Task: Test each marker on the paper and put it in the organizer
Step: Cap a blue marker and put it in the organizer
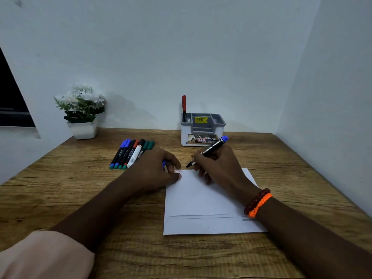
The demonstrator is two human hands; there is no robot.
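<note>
My right hand [218,165] grips an uncapped black permanent marker [213,148] with a blue end, its tip pointing down-left just above the top edge of the white paper [201,204]. My left hand [159,170] rests on the paper's top left corner with its fingers curled round a blue cap [164,163]. A short red scribble [178,171] shows by that corner. Several capped markers [131,154] lie side by side on the table to the left. The grey and white organizer [202,128] stands at the back with one red marker [184,107] upright in its left slot.
A white pot of white flowers [81,111] stands at the back left of the wooden table [141,248]. Walls close off the back and the right side. A dark window edge [12,101] sits at the far left.
</note>
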